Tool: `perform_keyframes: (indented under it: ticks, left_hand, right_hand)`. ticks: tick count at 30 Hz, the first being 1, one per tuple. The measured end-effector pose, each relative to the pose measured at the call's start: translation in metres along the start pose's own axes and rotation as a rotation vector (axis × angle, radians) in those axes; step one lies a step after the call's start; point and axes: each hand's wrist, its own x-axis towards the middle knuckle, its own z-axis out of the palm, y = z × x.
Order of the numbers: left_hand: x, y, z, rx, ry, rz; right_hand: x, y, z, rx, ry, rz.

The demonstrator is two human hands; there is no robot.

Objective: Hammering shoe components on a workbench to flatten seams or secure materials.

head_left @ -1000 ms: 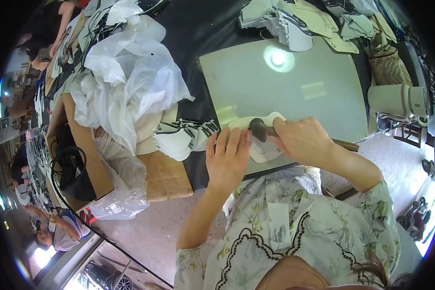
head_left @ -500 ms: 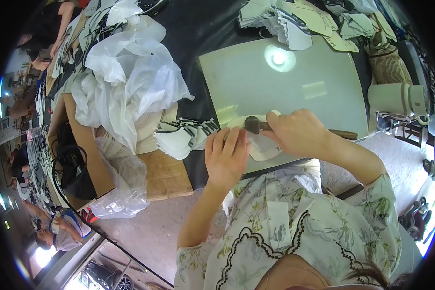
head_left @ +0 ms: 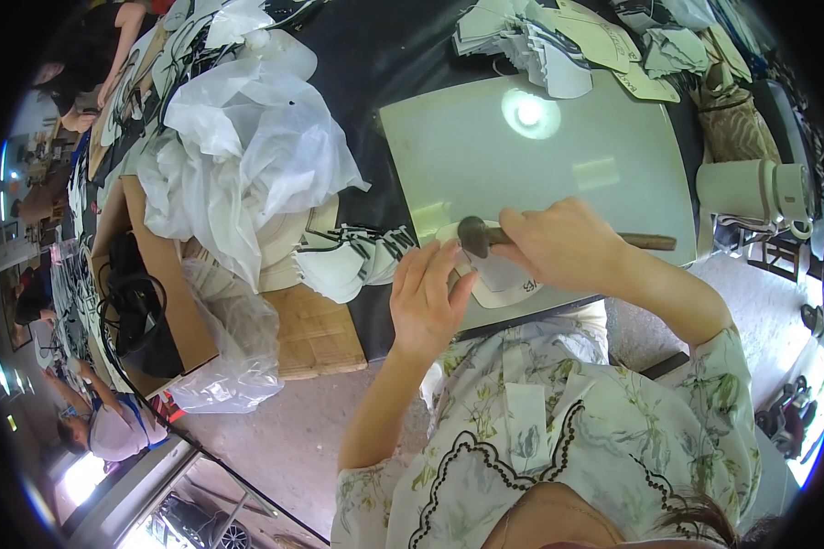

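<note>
My right hand [head_left: 558, 245] is closed round the wooden handle of a hammer [head_left: 474, 237], close to its dark metal head. The head is over a flat cream piece with a curved outline [head_left: 508, 291], and whether it touches is hard to tell. My left hand [head_left: 428, 300] lies at the left edge of this piece with its fingers stretched out and the thumb apart. Under the piece is a pale green, glossy board [head_left: 531, 156]. Just left of my left hand sits a stack of white pieces with dark edging [head_left: 343, 263].
Crumpled white plastic [head_left: 256, 137] and an open cardboard box [head_left: 169, 274] with black things inside are on the left. More stacked pieces [head_left: 522, 46] lie beyond the board. A beige lidded mug [head_left: 751, 188] stands at the right. Other people are at the far left.
The hammer head and my right hand have shifted slightly left. My left thumb has spread away from the fingers. A person at the lower left has changed posture.
</note>
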Motion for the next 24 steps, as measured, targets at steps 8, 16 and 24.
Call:
perform_keyframes:
  ticks: [8,16,24]
  left_hand:
    - [-0.004,-0.009,0.007,-0.240,-0.027,-0.047]
    - [0.008,-0.014,0.004,-0.238,-0.117,-0.059]
    - [0.012,-0.015,0.007,-0.259,-0.156,-0.059]
  right_hand:
    - [-0.010,0.008,-0.002,0.048,0.057,0.004]
    - [-0.080,0.017,-0.007,0.134,0.337,0.063]
    - [-0.078,0.012,0.015,0.100,0.296,0.150]
